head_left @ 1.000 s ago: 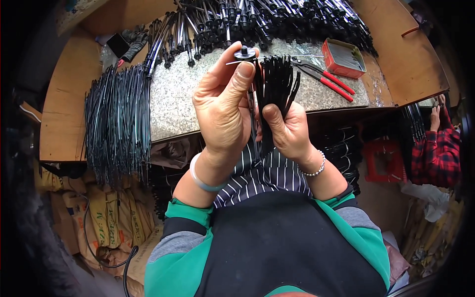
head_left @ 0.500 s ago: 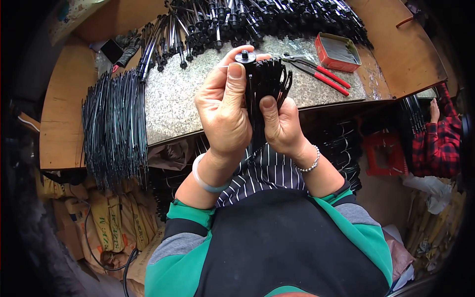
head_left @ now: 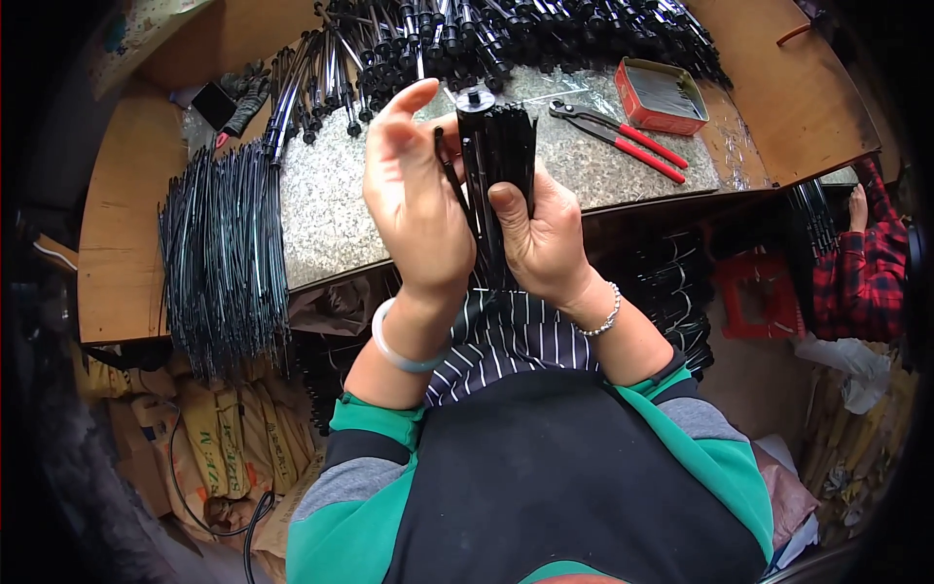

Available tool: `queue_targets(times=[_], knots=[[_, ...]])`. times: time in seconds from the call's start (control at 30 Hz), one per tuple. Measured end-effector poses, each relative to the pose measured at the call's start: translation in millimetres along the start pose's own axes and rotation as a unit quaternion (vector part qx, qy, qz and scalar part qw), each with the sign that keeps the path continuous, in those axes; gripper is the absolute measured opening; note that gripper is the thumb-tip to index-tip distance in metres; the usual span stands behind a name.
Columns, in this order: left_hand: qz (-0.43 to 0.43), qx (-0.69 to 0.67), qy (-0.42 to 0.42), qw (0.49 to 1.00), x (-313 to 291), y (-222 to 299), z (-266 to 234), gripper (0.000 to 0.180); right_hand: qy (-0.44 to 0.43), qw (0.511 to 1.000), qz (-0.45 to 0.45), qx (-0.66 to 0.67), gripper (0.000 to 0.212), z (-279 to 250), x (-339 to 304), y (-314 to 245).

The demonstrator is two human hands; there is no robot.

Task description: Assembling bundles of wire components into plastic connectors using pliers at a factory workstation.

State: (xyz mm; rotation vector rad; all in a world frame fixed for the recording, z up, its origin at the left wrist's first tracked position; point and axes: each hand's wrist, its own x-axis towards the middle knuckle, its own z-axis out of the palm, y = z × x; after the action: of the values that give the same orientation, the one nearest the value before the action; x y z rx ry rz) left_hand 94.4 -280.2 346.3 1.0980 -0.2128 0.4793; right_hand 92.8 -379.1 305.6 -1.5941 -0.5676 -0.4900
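My right hand [head_left: 545, 238] is closed around an upright bundle of thin black strips [head_left: 508, 146], its thumb pressed across the front. A round black disc cap [head_left: 475, 100] with a small knob sits at the top left of the bundle. My left hand [head_left: 418, 209] is open beside it, fingers stretched upward and apart. One dark strip leans out between the left palm and the bundle. The lower ends hang toward my striped apron. A thin pale strip [head_left: 556, 95] shows just right of the bundle's top, apparently on the bench.
Red-handled pliers [head_left: 632, 146] and a red tin of thin pins [head_left: 664, 102] lie at right on the speckled benchtop [head_left: 331, 214]. Capped black rods [head_left: 438, 39] pile up behind. Long black strips [head_left: 219, 263] overhang the left edge. A co-worker's checked sleeve [head_left: 861, 282] is far right.
My left hand has let go beside the disc cap and opened, shifting slightly left. The bundle's tops, splayed and looped before, now stand closer together. My right hand keeps its grip.
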Motion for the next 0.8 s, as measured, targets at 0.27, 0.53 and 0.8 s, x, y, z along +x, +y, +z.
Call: queue_targets(times=[0.27,0.53,0.8], knots=[[0.04,0.03,0.01,0.999,-10.4,9.1,13.4,0.035,0.044,0.998,-0.017,-0.051,0.026,0.9,-3.0,-5.8],[0.045,0.056,0.001,0.997,-10.5,2.3,5.7,0.03,-0.052,0.999,0.0,0.013,0.039,-9.8,-2.3,-10.2],[0.079,0.111,0.01,0.991,-12.4,0.7,9.2,0.033,-0.017,1.0,-0.018,-0.001,0.025,-4.8,-2.8,0.8]])
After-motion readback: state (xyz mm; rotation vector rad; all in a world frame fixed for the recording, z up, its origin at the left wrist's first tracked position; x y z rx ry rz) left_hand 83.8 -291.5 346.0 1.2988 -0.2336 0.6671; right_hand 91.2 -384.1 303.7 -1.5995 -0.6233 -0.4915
